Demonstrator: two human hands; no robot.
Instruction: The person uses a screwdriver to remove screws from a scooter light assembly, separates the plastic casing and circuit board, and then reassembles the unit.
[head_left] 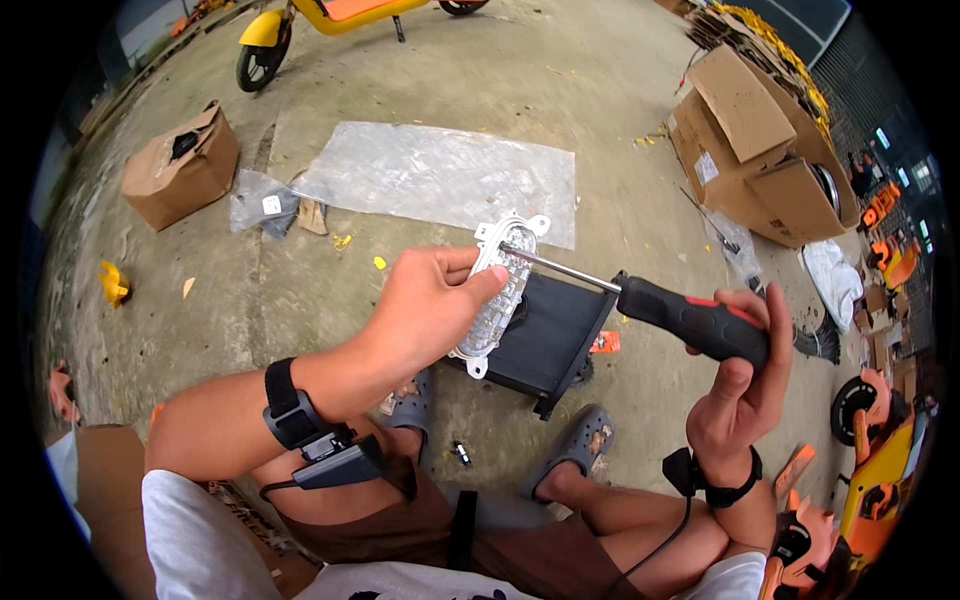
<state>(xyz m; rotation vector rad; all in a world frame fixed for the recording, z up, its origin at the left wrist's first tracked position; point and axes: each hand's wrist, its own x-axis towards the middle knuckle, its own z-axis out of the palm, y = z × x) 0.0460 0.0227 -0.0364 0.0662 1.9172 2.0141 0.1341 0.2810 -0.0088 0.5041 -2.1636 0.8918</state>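
Between the thumb and fingers of my left hand (435, 300) is a long oval light unit (508, 292), with a silvery faceted inside and pale mounting tabs at its ends. My right hand (738, 385) grips a screwdriver (695, 318) by its black and red handle. Its steel shaft points left, and the tip meets the upper part of the light unit near my left fingers; the exact contact spot is hard to make out. Below the light unit stands a low black stool or box (550, 340), partly hidden by it.
A clear plastic sheet (440, 175) lies on the concrete floor ahead. Cardboard boxes stand at left (180, 170) and right (750, 150). A yellow scooter (330, 15) is at the far side. Orange and yellow scooter parts (870, 480) crowd the right edge.
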